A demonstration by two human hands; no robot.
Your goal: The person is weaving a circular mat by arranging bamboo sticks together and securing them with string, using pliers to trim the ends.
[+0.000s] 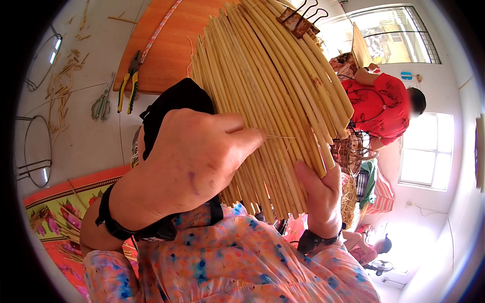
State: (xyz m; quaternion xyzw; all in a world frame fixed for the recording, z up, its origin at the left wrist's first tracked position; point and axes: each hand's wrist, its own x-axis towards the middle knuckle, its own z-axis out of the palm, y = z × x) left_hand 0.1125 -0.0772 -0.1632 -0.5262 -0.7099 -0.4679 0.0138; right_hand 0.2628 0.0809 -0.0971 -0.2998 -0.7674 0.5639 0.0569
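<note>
A row of straw-coloured reed stalks point(247, 86), laid side by side like a mat, slants up in front of me. My left hand point(194, 151) is closed in a pinch over its left part, and a thin pale thread point(280, 137) runs from the fingertips across the stalks. At the lower right edge, my right hand point(322, 194) grips the reed mat, thumb on the front; its other fingers are mostly hidden behind. A rusty binder clip point(298, 22) is clamped on the top edge. Something black point(184, 108) lies behind my left hand.
Yellow-handled pliers point(132, 83) rest at the edge of an orange board point(156, 38). Scissors point(102, 103), stalk scraps point(61, 96) and wire frames point(38, 146) lie on the floor. A floral mat point(65, 217) is at lower left. One person in red point(376, 108) and another farther off point(365, 250) sit at right.
</note>
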